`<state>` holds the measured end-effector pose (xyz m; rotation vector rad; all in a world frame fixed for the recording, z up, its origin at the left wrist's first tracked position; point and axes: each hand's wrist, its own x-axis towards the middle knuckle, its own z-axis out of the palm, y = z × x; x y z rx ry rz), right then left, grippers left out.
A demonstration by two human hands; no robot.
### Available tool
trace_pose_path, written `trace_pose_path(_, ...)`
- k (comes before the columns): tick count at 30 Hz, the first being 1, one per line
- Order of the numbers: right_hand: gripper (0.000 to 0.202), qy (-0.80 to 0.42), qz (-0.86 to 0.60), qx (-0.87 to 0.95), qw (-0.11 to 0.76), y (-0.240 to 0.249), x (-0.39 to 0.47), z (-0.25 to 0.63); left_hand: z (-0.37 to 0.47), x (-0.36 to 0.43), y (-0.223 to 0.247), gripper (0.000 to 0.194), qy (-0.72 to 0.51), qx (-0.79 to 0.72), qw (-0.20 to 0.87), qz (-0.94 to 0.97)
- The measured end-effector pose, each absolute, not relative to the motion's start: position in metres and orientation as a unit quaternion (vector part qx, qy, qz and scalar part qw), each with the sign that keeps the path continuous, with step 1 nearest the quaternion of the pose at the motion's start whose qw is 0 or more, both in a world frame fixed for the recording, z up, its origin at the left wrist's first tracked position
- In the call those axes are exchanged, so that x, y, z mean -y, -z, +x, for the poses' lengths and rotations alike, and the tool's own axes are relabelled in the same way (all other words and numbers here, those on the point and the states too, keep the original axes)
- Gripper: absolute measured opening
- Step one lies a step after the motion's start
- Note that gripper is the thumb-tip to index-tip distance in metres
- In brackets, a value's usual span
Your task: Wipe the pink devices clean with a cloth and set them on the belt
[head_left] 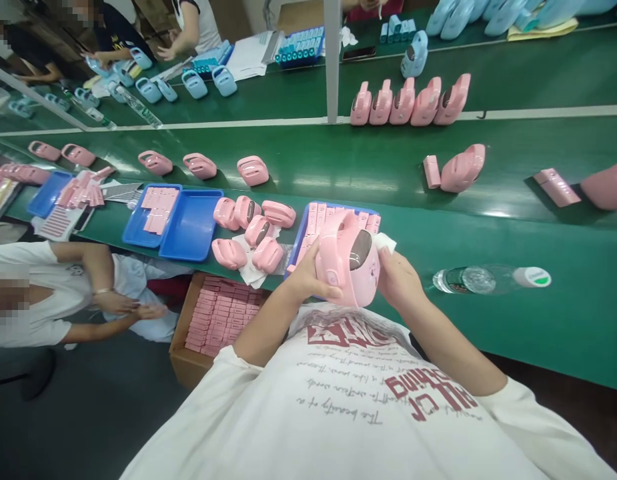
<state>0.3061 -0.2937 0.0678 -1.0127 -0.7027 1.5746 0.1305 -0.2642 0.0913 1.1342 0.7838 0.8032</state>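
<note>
At near bench [488,327] edge: pink handled casing [352,267].
Left hand [305,277]: clamped on casing's left.
Right hand [399,277]: pinching white tissue [385,242], casing's right.

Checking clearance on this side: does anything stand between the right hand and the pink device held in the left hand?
Only the white wipe, pinched in the right hand by the edge of the pink device. Nothing else visible stands between them. I cannot tell whether that hand also touches the device.
</note>
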Motion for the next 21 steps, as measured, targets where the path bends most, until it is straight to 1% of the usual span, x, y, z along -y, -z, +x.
trace_pose_path(4, 0.047, -0.646, -0.460, 0.253, 0.554, -0.076, 0.296, 0.300, 0.138, 0.269, -0.101, 0.116, -0.366, -0.308, 0.674, 0.563)
trace_pose_path(6, 0.048, -0.659, -0.461, 0.217, 0.554, -0.080, 0.298, 0.296, 0.139, 0.271, -0.099, 0.120, -0.376, -0.319, 0.634, 0.596)
trace_pose_path(9, 0.056, -0.718, -0.422, 0.155, 0.532, -0.082, 0.301, 0.289, 0.138, 0.272, -0.095, 0.132, -0.382, -0.315, 0.571, 0.654)
trace_pose_path(11, 0.060, -0.744, -0.387, 0.124, 0.531, -0.081, 0.302, 0.286, 0.135, 0.269, -0.094, 0.132, -0.358, -0.287, 0.546, 0.701)
trace_pose_path(13, 0.061, -0.737, -0.368, 0.116, 0.555, -0.079, 0.302, 0.283, 0.132, 0.265, -0.096, 0.124, -0.332, -0.242, 0.509, 0.756)
trace_pose_path(15, 0.059, -0.710, -0.364, 0.117, 0.591, -0.078, 0.301, 0.282, 0.131, 0.264, -0.098, 0.110, -0.324, -0.211, 0.451, 0.804)
trace_pose_path(18, 0.055, -0.650, -0.377, 0.116, 0.650, -0.075, 0.299, 0.282, 0.134, 0.272, -0.099, 0.088, -0.347, -0.223, 0.370, 0.833)
trace_pose_path(20, 0.051, -0.603, -0.386, 0.121, 0.687, -0.072, 0.299, 0.282, 0.139, 0.282, -0.097, 0.082, -0.359, -0.235, 0.353, 0.831)
trace_pose_path(21, 0.049, -0.583, -0.390, 0.125, 0.701, -0.071, 0.300, 0.282, 0.141, 0.286, -0.095, 0.082, -0.366, -0.234, 0.352, 0.829)
